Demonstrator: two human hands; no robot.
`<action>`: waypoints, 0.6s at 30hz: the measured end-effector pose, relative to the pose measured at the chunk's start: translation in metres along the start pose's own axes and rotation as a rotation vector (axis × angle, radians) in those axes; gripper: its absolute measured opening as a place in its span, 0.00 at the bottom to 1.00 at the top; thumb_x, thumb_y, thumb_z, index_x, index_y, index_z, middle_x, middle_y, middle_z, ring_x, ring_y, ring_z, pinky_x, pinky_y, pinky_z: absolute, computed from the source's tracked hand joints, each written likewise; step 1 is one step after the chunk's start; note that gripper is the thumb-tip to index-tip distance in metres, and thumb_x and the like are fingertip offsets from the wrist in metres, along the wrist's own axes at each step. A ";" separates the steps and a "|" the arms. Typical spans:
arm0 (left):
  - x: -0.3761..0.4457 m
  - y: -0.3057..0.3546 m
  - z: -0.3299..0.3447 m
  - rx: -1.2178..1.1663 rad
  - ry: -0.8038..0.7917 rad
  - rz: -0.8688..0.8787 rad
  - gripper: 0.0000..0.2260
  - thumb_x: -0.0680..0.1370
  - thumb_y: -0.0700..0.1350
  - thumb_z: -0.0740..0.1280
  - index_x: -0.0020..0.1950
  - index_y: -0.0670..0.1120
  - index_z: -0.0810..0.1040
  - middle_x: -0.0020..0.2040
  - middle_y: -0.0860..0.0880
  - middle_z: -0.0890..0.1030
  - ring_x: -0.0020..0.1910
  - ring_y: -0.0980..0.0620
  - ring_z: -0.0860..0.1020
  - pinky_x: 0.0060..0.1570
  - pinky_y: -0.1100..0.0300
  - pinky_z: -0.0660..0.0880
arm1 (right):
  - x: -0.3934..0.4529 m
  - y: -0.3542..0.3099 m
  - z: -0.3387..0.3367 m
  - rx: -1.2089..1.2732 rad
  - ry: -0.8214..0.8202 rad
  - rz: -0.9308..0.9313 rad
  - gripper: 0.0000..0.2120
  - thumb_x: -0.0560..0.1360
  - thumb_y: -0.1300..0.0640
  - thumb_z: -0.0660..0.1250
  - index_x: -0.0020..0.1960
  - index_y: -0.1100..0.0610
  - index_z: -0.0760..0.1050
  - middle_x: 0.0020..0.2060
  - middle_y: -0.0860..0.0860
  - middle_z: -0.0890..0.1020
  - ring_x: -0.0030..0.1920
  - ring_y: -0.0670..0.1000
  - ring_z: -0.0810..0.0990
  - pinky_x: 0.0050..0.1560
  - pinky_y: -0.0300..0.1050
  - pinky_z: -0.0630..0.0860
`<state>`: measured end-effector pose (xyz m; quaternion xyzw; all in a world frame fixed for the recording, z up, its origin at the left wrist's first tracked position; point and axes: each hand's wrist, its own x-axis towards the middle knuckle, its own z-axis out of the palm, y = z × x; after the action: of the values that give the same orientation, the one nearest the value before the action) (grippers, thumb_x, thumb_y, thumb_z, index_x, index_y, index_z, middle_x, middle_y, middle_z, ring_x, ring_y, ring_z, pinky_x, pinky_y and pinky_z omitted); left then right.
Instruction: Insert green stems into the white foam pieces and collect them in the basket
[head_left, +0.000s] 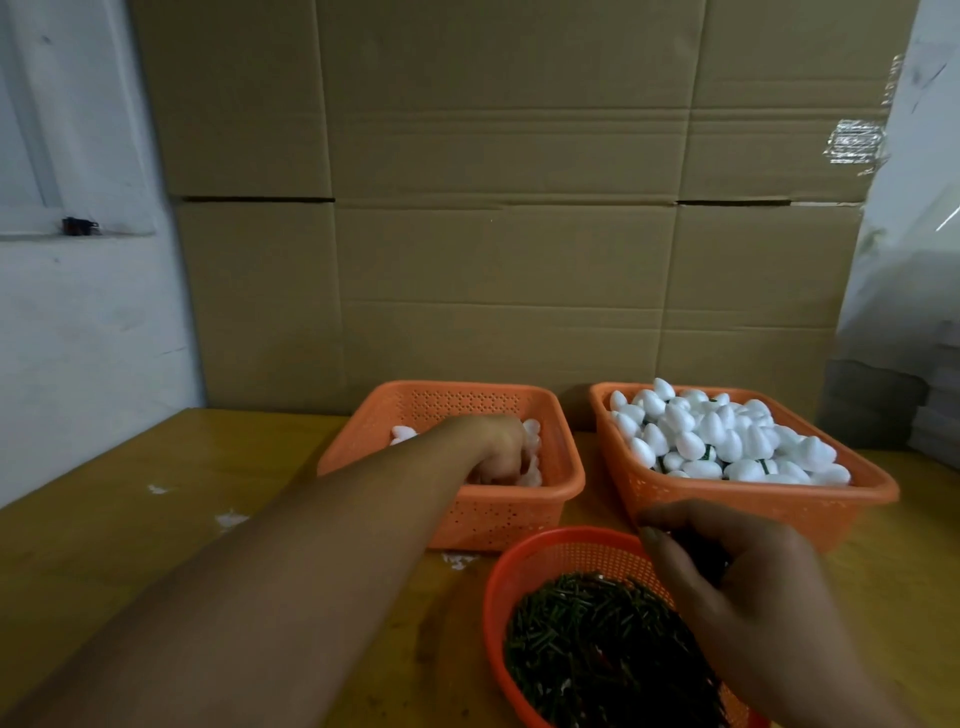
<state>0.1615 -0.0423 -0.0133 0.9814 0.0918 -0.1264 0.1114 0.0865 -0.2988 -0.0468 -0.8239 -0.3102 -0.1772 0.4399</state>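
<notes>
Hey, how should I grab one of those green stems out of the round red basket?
Pinch a single green stem at its middle, coming from straight above. The stems are thin and lie flat, tangled in the round red basket, so a thumb-and-finger pinch likely lifts one free.

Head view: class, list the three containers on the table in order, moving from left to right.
Left orange basket with few foam pieces, left hand reaching in → round red basket of green stems → right orange basket heaped with white foam pieces.
</notes>
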 end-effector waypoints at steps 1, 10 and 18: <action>0.001 0.003 0.001 0.036 0.000 0.015 0.20 0.81 0.42 0.65 0.73 0.50 0.69 0.56 0.47 0.77 0.47 0.48 0.80 0.49 0.53 0.81 | 0.000 0.000 0.000 -0.002 0.007 -0.003 0.10 0.71 0.57 0.75 0.41 0.41 0.84 0.30 0.39 0.83 0.30 0.42 0.80 0.34 0.42 0.76; 0.006 0.009 0.005 0.148 0.029 0.030 0.19 0.84 0.45 0.61 0.75 0.46 0.66 0.75 0.47 0.67 0.69 0.46 0.70 0.60 0.55 0.67 | 0.000 -0.001 0.000 -0.019 -0.012 -0.009 0.10 0.69 0.58 0.75 0.39 0.42 0.84 0.29 0.39 0.82 0.28 0.43 0.80 0.32 0.45 0.77; -0.003 0.007 0.007 0.068 0.129 0.019 0.14 0.81 0.51 0.66 0.61 0.44 0.80 0.54 0.47 0.81 0.54 0.48 0.80 0.45 0.63 0.73 | -0.001 0.000 -0.001 0.008 -0.031 0.027 0.09 0.70 0.58 0.75 0.41 0.43 0.85 0.31 0.39 0.83 0.33 0.42 0.82 0.37 0.49 0.80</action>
<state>0.1581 -0.0516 -0.0179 0.9916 0.0853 -0.0650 0.0729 0.0864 -0.2996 -0.0470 -0.8288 -0.3066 -0.1570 0.4409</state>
